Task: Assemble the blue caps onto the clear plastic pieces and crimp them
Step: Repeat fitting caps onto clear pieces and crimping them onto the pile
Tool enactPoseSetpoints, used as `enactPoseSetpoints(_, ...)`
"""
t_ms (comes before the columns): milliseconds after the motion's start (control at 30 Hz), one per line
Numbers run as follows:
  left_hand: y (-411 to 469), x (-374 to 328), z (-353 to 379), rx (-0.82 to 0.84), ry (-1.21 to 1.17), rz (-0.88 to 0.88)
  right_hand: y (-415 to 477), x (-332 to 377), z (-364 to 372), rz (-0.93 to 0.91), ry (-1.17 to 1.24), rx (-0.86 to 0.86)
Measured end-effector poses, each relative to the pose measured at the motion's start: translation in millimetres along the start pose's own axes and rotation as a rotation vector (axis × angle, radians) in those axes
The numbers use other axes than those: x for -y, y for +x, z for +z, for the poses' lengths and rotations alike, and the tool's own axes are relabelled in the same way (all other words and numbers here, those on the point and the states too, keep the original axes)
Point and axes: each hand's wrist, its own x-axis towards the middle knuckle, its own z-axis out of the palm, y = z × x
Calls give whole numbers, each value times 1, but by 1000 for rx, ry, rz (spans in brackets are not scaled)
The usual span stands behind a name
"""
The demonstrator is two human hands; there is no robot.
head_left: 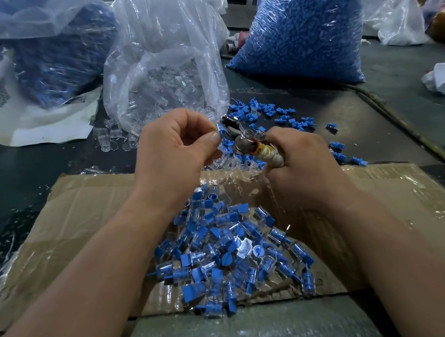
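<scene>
Dark, matte worktable stretches under everything, with a cardboard box open at the near edge, its brown flaps covered in glossy, wrinkled tape. Inside the box lies a heap of assembled pieces: small clear plastic bodies, each with a flat-tabbed blue top. One piece near the middle shows a pale patch, too blurred to read.

Above the far rim of the box, the left hand pinches a blue cap tightly between thumb and forefinger. The cap sits right at the metal head of a crimping tool. Whether it is inside the tool's mouth cannot be told. The right hand is wrapped firmly round the tool's handle, which is bound in yellowish, worn tape.

Behind the hands, loose blue caps are scattered on the table, and loose clear pieces lie to the left of them. A thin, crinkled bag of clear pieces stands open in the middle. A full, bulging bag of blue caps stands to its right, and another bag of blue parts to its left.
</scene>
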Motion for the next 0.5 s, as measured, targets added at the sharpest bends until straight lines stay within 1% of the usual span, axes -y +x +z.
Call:
enactPoseSetpoints(100,4,0,-6,-39,-75,-71,-1,-5,-5,36,5,32)
enactPoseSetpoints(200,9,0,-17,-10,-230,-216,-3,-7,-13,75,37,127)
enactPoseSetpoints(267,11,-1,-21,63,-261,-274,-4,-5,-17,106,53,208)
enactPoseSetpoints(367,9,-3,-23,225,-222,-305,-4,-2,-17,154,40,305)
enactPoseSetpoints(433,8,-4,-21,318,-191,-309,-3,-3,-15,172,6,329)
enactPoseSetpoints(500,8,-3,-19,352,-169,-311,-3,-4,-12,174,-30,342)
